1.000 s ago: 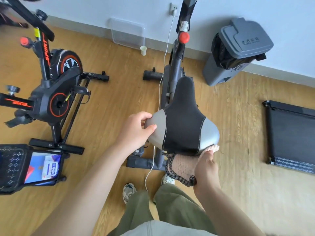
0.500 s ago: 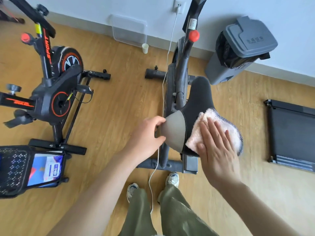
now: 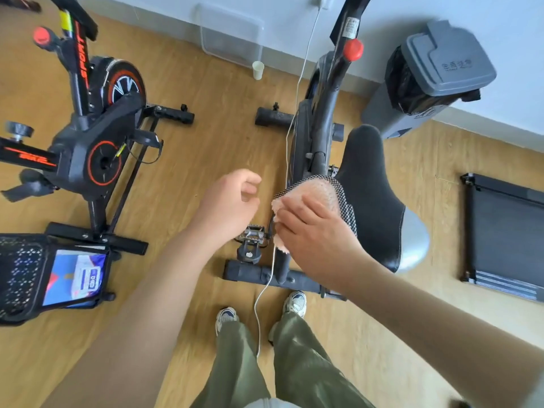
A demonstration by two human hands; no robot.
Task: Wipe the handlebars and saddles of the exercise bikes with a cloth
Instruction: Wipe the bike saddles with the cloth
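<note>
Cloth, pink with a chequered black-and-white edge, lies over the left side of the saddle, under the right hand.

Surroundings:
- 1 white cable hangs between the 2 hands, passes behind the cloth and drops to the floor between 2 shoes.
- 1 pedal sits just left of the right hand, below the left hand.
- 2 bikes are present. The grey bike carries the saddle, and its frame runs from the grip toward the wall. The black-and-orange bike stands well left of the left hand.
- 1 lidded grey bin stands beyond the saddle, against the wall.
- 1 cup and 1 clear tray are at the wall, beyond the left hand.
- 1 flat black machine lies well right of the saddle.
- 1 black mesh basket sits left of the left forearm.

Hands:
- The right hand is palm down, fingers nearly straight and spread flat, pressing the cloth to the saddle. No finger curls round it.
- The left hand is just left of the cloth and clear of it and the saddle. Its fingers are loosely curled and hold nothing.
</note>
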